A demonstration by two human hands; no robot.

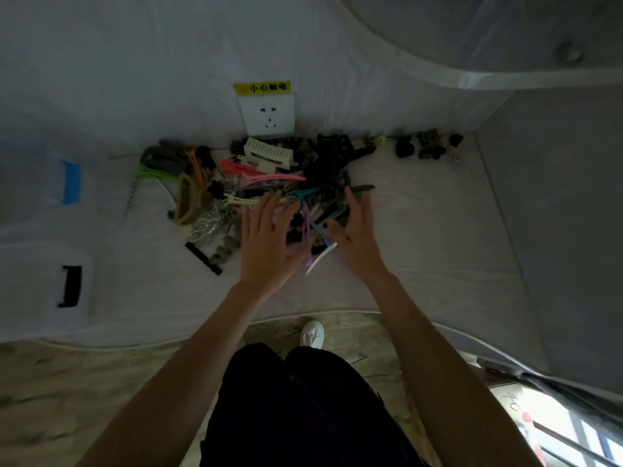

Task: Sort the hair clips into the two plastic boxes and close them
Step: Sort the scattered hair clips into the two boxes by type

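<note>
At the far left two translucent plastic boxes sit on the white tabletop (421, 264): the farther box (37, 183) carries a blue latch, the nearer box (43, 281) a black one, and both look blurred and milky. To their right a thin green clip (151, 173) lies beside a tan, ribbed claw clip (187, 200). Next comes the heap of hair clips (269, 176), a tangle of hard plastic and metal against the wall: a cream, toothed claw clip (269, 153), long pink duckbill clips (263, 175), a silvery wire piece (209, 224) and a flat black bar clip (204, 254). The left hand (269, 244) hovers over the heap's near edge, its fingers straight and spread, gripping nothing. Just beside it the right hand (357, 234) is likewise released, palm turned inward, fingers loosely extended above slim pastel clips. Farther right, a small cluster of dark, knobbly mini clips (428, 146) lies apart. A white wall socket (268, 114) under a yellow label stands behind the heap.
</note>
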